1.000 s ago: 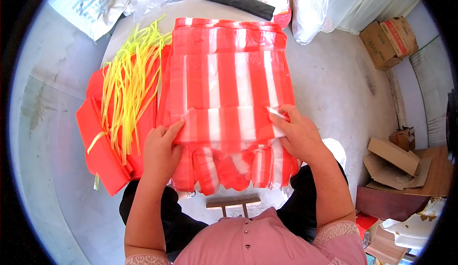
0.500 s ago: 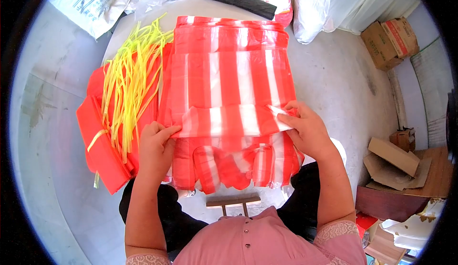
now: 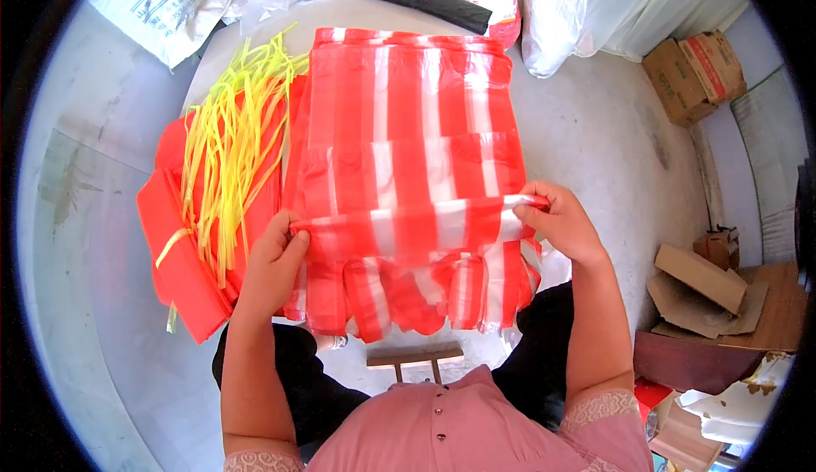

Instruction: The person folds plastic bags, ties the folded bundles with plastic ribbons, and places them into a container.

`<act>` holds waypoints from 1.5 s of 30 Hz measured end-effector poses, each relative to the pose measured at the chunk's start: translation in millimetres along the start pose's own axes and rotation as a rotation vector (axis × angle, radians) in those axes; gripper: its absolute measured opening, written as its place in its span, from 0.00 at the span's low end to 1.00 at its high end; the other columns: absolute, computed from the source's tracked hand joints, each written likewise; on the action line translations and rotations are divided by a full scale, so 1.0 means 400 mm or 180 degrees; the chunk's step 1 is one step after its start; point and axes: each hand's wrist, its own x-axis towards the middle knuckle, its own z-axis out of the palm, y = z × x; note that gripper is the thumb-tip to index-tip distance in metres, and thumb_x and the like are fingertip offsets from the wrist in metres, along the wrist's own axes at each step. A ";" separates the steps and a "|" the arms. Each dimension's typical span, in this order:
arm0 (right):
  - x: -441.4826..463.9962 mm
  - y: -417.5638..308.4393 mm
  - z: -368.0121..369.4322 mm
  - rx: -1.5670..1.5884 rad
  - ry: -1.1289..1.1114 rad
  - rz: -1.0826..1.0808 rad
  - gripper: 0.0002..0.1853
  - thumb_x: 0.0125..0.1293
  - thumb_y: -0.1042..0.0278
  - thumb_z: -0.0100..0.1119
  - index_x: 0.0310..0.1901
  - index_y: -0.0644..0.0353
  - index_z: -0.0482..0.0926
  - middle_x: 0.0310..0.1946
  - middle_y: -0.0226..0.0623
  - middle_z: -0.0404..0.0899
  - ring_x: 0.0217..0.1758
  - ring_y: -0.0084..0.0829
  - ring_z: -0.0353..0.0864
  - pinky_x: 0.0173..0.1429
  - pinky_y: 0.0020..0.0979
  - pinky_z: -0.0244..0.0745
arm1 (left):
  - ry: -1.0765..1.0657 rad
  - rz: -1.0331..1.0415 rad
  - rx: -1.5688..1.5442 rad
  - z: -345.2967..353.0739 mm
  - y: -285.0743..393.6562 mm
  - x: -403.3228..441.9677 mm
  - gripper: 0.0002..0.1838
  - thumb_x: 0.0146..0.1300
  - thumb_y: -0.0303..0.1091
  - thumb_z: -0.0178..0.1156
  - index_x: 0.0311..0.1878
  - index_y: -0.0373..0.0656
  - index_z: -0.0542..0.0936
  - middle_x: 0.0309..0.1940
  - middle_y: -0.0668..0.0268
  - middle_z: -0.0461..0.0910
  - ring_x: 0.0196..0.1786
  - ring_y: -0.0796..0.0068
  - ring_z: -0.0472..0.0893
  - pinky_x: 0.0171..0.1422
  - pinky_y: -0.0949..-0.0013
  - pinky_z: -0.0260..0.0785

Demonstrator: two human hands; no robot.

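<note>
A stack of red and white striped plastic bags [image 3: 406,90] lies on the table in front of me, its handle ends hanging over the near edge. Across the stack runs a folded band of the top striped plastic bag [image 3: 425,227]. My left hand [image 3: 279,251] pinches the left end of this band between thumb and fingers. At the right end, my right hand [image 3: 557,220] pinches the band's other corner. Left of the stack lie folded red plastic bags [image 3: 170,209], with a bunch of yellow strips [image 3: 238,141] draped over them.
A black roll [image 3: 427,5] lies at the table's far edge [image 3: 331,15], near white sacks [image 3: 557,13]. Cardboard boxes [image 3: 697,77] stand by the right wall, with an opened carton [image 3: 705,289] nearer. A wooden stool [image 3: 415,358] is below the table's near edge.
The bag's far edge has slid toward me, and the folded band is narrower. Both hands have moved slightly outward, drawing the band straighter between them.
</note>
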 end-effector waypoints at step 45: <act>0.062 0.002 0.047 -0.1285 0.0461 -0.0563 0.16 0.75 0.68 0.63 0.60 0.62 0.84 0.55 0.41 0.80 0.55 0.35 0.83 0.61 0.33 0.79 | 0.1037 0.1435 0.2631 0.083 0.003 0.092 0.26 0.63 0.39 0.72 0.62 0.43 0.80 0.55 0.52 0.83 0.57 0.49 0.83 0.61 0.49 0.75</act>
